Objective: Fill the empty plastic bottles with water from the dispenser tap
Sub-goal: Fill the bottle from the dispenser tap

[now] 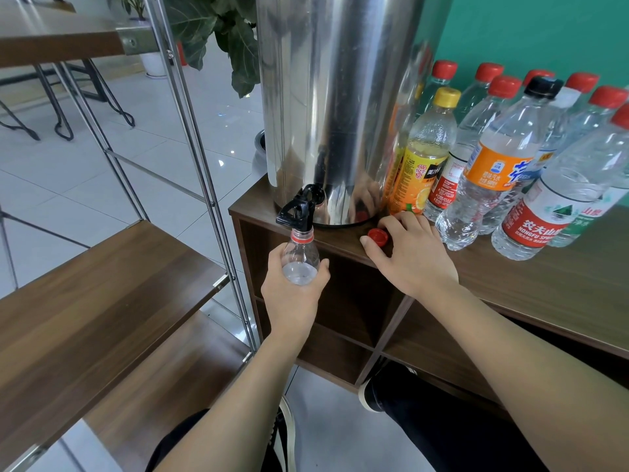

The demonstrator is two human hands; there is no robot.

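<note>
Head camera view, looking down at my two bare hands in front of a tall steel water dispenser [332, 107] that fills the upper middle of the frame. It stands on a brown wooden surface [531, 284] running off to the right.

At centre, my left hand [293, 294] wraps its fingers around a clear uncapped bottle [300, 258], held upright with its mouth directly under the black tap [299, 209]. Some water already sits low inside the bottle.

Just right of centre, my right hand [410, 253] rests on the surface with fingers loosely bent, fingertips touching a red cap [377, 237] lying beside the dispenser's base. I cannot tell whether it is pinching the cap or only resting against it.

To the upper right stands a crowd of capped bottles [510, 155], mostly clear with red caps, one yellow-labelled and one orange-labelled.

Risks, as I judge them: neither hand is on the tap lever, so if water is running the bottle could overflow onto the floor. The bottle hangs off the surface edge, held only by one hand, so a slip would drop it. My right forearm is near the crowded bottles and could knock them over.

Hard to make out: whether water is flowing, the bottle's lower half behind my hand, and which of the standing bottles are empty. The rightmost bottles are cut off by the frame edge.
</note>
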